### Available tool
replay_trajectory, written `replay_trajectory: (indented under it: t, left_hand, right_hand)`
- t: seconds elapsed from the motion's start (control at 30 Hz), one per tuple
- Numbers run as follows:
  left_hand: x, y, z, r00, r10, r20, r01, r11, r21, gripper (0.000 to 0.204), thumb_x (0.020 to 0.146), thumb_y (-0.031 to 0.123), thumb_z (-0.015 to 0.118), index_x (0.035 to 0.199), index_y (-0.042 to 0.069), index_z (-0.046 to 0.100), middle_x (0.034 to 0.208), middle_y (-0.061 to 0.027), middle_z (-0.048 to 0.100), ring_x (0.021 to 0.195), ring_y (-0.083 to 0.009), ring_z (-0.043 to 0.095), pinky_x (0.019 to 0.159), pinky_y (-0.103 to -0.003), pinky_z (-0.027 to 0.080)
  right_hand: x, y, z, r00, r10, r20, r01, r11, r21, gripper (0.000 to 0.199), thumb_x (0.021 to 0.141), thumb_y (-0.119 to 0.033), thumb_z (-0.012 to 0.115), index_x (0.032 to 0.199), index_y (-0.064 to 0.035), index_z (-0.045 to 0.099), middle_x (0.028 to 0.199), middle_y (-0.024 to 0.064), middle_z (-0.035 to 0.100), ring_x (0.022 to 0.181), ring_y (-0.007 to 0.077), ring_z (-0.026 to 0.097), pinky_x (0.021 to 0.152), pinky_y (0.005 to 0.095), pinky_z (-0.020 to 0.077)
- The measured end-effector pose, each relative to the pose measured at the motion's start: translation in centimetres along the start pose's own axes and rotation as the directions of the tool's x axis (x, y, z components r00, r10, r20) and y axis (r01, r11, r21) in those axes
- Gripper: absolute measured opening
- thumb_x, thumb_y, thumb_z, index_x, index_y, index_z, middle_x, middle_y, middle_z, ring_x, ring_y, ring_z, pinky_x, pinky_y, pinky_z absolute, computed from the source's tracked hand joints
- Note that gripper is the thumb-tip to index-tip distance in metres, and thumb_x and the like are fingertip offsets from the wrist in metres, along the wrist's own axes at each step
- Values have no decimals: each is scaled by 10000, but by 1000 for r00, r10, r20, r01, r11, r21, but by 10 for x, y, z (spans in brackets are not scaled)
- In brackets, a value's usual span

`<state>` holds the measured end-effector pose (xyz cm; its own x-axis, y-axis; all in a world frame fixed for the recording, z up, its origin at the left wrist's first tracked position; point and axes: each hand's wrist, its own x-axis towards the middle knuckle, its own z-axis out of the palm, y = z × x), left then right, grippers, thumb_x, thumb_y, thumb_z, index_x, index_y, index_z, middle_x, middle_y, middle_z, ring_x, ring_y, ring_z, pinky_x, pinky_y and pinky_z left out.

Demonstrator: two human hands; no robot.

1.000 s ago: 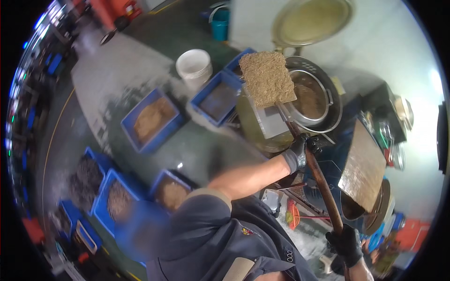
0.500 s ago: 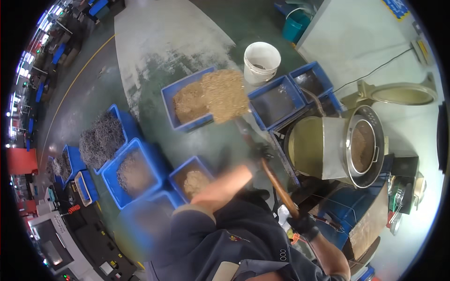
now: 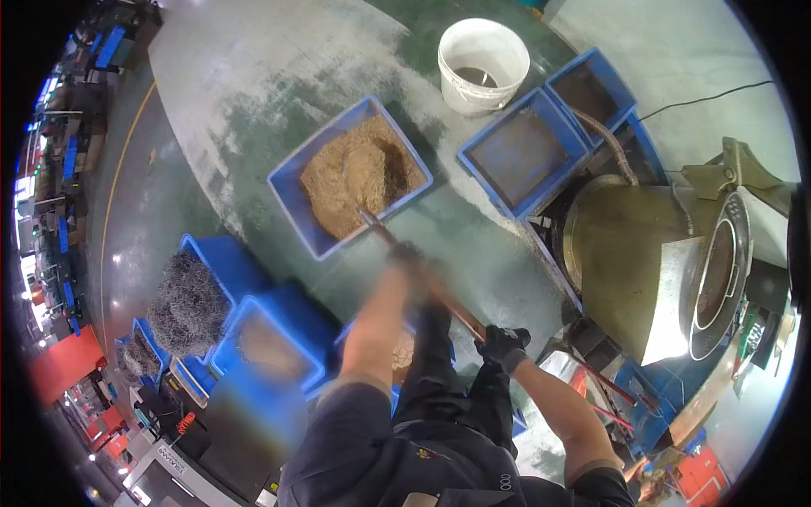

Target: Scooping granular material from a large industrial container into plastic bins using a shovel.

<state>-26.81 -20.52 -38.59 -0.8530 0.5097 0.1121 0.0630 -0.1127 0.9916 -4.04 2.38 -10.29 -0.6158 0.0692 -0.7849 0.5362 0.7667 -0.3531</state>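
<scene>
A shovel [image 3: 443, 291] with a wooden handle slants from my body up to a blue bin [image 3: 296, 221] of tan granular material [image 3: 334, 173]. Its blade end is in the bin, where the material hides most of it. My left hand [image 3: 407, 260], in a dark glove and smeared by motion, is closed round the lower shaft just outside the bin's near rim. Farther back, my right hand [image 3: 504, 346], also in a dark glove, grips the handle's near end. Both arms are stretched forward, the left one straighter.
A white bucket [image 3: 463, 93] stands beyond the bin, with two blue trays [image 3: 519, 160] right of it. A large drum-shaped metal machine [image 3: 625, 253] stands at the right. Blue bins [image 3: 236, 287], one heaped with dark metal pieces [image 3: 190, 304], sit at the left. Another small bin is partly behind my legs.
The shovel's load of tan material, which was over the bin's right side, is now down in the bin. The view has shifted, and my hands have moved with the handle.
</scene>
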Motion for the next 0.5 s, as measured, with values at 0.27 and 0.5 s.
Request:
replay_trajectory:
  t: [0.27,0.5]
  left_hand:
    - [83,74,50,123,-962,-245,543,272,-795,62,870,85,508,860,32,539,653,-106,525,513,-257,558,492,-366,546]
    - [34,150,11,715,-694,-90,418,527,-740,168,861,173,615,981,61,577,831,-72,558,717,-238,557,787,-430,542]
  right_hand:
    - [-3,-36,-58,986,163,43,-166,983,83,374,833,-380,510,1002,-62,610,866,199,662,818,377,644,740,458,500]
    - [-67,-12,-69,928,-121,351,-103,825,556,431,822,-438,558,962,-36,628,774,180,663,747,360,651,647,434,493]
